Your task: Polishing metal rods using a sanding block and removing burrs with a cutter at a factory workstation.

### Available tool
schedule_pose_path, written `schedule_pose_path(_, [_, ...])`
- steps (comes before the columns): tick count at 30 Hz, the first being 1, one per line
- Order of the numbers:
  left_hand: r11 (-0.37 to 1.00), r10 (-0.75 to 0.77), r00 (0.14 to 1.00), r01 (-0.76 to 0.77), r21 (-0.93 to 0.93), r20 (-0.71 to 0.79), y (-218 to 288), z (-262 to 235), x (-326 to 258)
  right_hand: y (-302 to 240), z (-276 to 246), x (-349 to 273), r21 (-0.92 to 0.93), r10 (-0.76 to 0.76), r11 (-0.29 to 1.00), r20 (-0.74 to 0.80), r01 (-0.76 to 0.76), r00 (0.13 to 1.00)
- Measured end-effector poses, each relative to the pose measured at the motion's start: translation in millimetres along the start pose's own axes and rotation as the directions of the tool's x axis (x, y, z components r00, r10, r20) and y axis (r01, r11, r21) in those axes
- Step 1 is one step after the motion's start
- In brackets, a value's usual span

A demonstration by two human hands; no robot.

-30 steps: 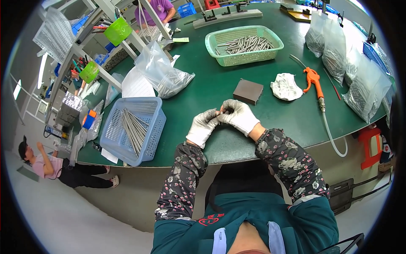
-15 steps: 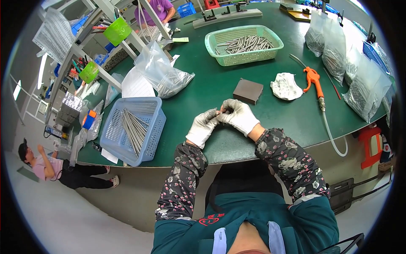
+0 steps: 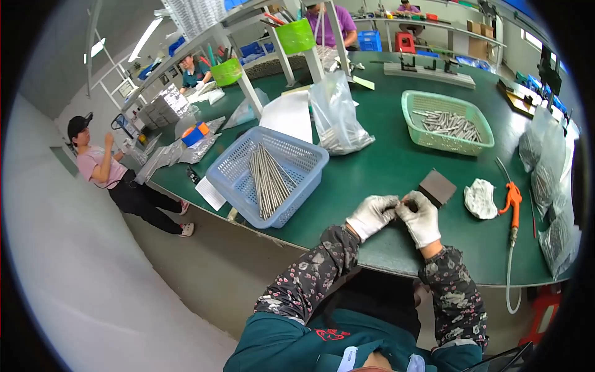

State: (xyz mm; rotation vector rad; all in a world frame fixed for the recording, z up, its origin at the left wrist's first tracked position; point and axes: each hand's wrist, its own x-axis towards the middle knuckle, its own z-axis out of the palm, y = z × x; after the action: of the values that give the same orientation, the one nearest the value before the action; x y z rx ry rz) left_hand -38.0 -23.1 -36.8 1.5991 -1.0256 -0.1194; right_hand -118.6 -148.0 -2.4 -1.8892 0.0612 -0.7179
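Over the near edge of the green table [image 3: 365, 177], my two hands, in pale work gloves with dirty fingertips, meet close together. My left hand [image 3: 373, 217] has its fingers pinched around something small that the gloves mostly hide. Its fingertips are next to those of my right hand [image 3: 421, 220], also closed, with a small dark bit showing between thumb and fingers. Just beyond the right hand lies a dark brown block [image 3: 437, 188]. To the left, a blue perforated basket [image 3: 300, 199] holds long thin metal rods [image 3: 266, 180].
A light green basket [image 3: 455, 146] holds short metal pins [image 3: 447, 124]. Right of the block are a crumpled white cloth [image 3: 480, 199] and an orange air gun [image 3: 512, 198] with its hose. Clear bags of parts [image 3: 545, 177] line the right edge; another bag [image 3: 338, 118] stands beyond the blue basket.
The view has swung left, so the table and its things appear farther right, and more of the room shows. My hands stay together beside the block, fingers still closed.
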Motion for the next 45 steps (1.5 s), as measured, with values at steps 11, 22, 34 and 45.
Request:
schedule_pose_path(11, [0.926,-0.212,0.958,0.26,-0.273,0.194,19,-1,2,-17,-12,2,-0.219,-0.264,0.936,0.086,0.277,0.961])
schedule_pose_path(22, [0.85,-0.275,0.961,0.248,-0.464,0.011,8,-26,8,-133,10,109,-0.458,-0.44,0.724,0.269,0.515,0.857])
schedule_pose_path(34, [0.889,-0.243,0.958,0.283,-0.359,0.153,15,-20,4,-196,109,225,-0.606,-0.592,0.33,0.465,0.724,0.658])
schedule_pose_path(45, [0.988,-0.106,0.988,0.117,-0.105,0.111,11,-22,2,-195,146,249,-0.673,-0.462,0.345,0.484,0.654,0.743])
